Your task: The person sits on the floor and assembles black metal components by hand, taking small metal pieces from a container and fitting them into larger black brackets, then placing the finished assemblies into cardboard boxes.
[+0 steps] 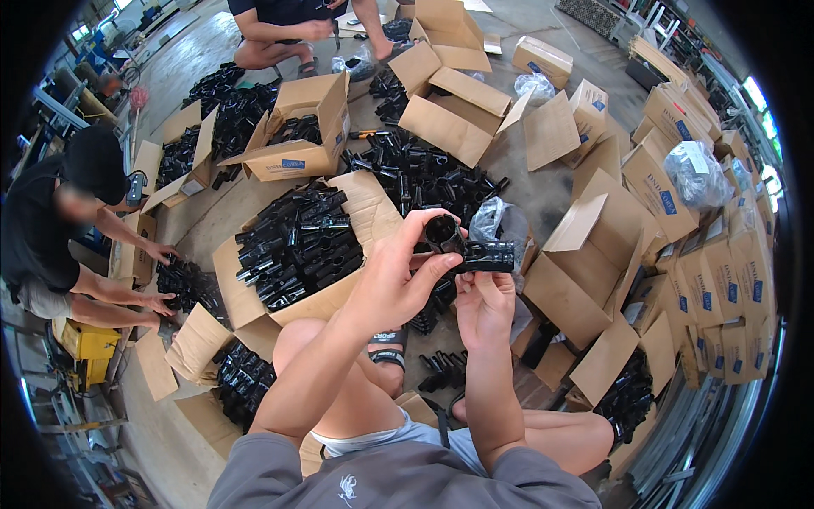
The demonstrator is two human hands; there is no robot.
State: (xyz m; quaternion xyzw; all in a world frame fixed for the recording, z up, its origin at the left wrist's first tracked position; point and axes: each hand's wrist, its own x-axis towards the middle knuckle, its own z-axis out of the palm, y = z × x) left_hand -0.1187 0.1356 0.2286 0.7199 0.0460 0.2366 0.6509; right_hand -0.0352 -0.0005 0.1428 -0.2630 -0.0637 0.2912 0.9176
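Held up in front of my chest is a black tubular pipe fitting with a round open end facing up. My left hand is closed on its round end, thumb in front and fingers behind. From below, my right hand pinches the other end between thumb and fingers. Just left of my hands stands an open cardboard box, filled with rows of black fittings. Behind my hands, a heap of loose black fittings lies on the floor, with a clear plastic bag beside it.
At the left a co-worker reaches into black parts; another person sits at the far side. Open cardboard boxes stand around me. Stacked closed cartons fill the right. A yellow crate is at lower left.
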